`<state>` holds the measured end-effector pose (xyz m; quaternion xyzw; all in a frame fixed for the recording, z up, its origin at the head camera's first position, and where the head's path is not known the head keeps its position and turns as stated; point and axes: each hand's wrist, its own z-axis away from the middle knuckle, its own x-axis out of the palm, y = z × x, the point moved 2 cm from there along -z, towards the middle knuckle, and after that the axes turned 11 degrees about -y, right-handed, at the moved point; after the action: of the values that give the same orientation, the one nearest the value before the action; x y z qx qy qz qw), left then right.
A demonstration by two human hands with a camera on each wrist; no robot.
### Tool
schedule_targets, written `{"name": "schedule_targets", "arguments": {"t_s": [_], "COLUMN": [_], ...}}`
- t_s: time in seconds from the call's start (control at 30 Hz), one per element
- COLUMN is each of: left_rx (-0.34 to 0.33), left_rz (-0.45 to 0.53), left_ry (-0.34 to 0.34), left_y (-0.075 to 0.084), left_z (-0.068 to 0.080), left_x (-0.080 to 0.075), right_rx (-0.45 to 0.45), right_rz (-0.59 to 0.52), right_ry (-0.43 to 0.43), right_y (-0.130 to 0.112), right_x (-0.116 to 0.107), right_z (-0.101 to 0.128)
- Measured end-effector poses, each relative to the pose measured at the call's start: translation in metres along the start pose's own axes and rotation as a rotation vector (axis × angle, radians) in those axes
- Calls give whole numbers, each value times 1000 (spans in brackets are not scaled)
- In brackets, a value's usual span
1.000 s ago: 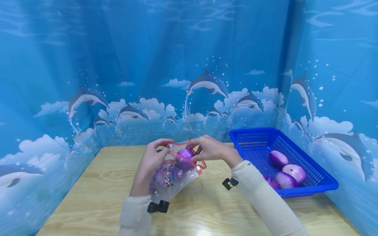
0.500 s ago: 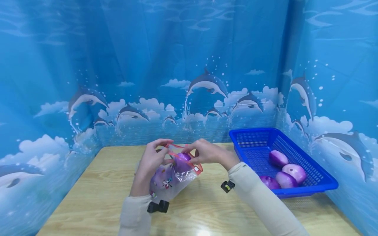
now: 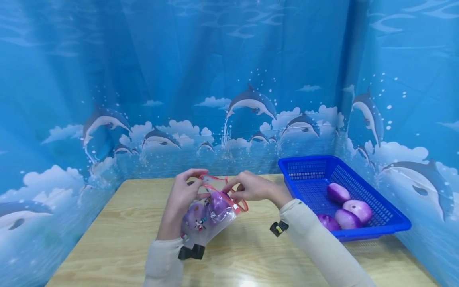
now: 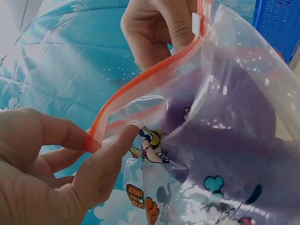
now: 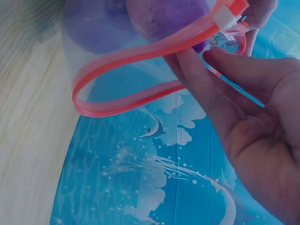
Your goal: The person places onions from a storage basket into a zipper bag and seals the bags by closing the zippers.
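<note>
I see left hand (image 3: 181, 198) pinching orange seal of clear printed bag (image 3: 204, 217) at one end — thumb and forefinger on strip. Right hand (image 3: 251, 187) pinches seal by white slider at other end. Bag held above wooden table (image 3: 107, 223), purple onions (image 3: 215, 203) inside. Blue basket (image 3: 380, 231) to right — more onions in it.

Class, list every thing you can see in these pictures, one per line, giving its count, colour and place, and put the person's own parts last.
zip bag: one, clear with cartoon prints and a red zip strip, held above the table between both hands
onions in bag: at least two, purple
basket: one, blue, right side of the table
onions in basket: four, purple and white
table: one, light wood
backdrop: blue, dolphin print, behind and at the sides
left hand: pinches the zip strip
right hand: pinches the zip strip
</note>
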<state>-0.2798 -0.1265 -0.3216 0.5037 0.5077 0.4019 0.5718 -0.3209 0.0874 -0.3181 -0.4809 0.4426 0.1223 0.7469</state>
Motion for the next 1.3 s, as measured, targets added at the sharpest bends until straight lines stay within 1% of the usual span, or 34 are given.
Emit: {"name": "schedule_targets", "arguments": {"t_s": [0.1,0.2,0.37,0.4,0.5,0.6,0.7,0.77,0.83,0.93,1.0,1.1,1.2,1.3], "left_rx": [0,2,10,9,5,1,3,7,14,21,20,12,-3,-19], "left_rz": [8,11,25,26,23,18,14,12,12,16,20,23,23,16], "left_ry": [3,0,-7,-6,-2,2,2,-1,-6,-12,-13,-11,-9,-7], "left_y": [0,0,0,0,0,0,1,1,0,0,0,0,1,0], "left_z": [0,0,-1,-1,-1,-1,-2,-2,-2,-1,-1,-1,-2,-2], "left_x": [0,1,2,2,1,1,1,1,2,2,2,2,2,2], "right_rx": [-5,-13,-66,-75,-80,-73,-85,-94,-82,-66,-53,-72,-90,-91], "right_rz": [-31,-35,9,12,32,-7,-52,-65,-67,-72,-106,-160,-197,-182], "right_ry": [14,-20,-95,-101,-82,-79,-110,-133,-144,-131,-115,-92,-89,-86], "right_y": [1,1,0,0,0,1,0,-1,-1,1,3,5,5,7], "right_x": [0,1,6,6,4,3,6,8,9,9,7,1,-8,-17], "right_z": [1,0,-3,-3,-1,0,-2,-3,-3,-2,1,7,15,23]}}
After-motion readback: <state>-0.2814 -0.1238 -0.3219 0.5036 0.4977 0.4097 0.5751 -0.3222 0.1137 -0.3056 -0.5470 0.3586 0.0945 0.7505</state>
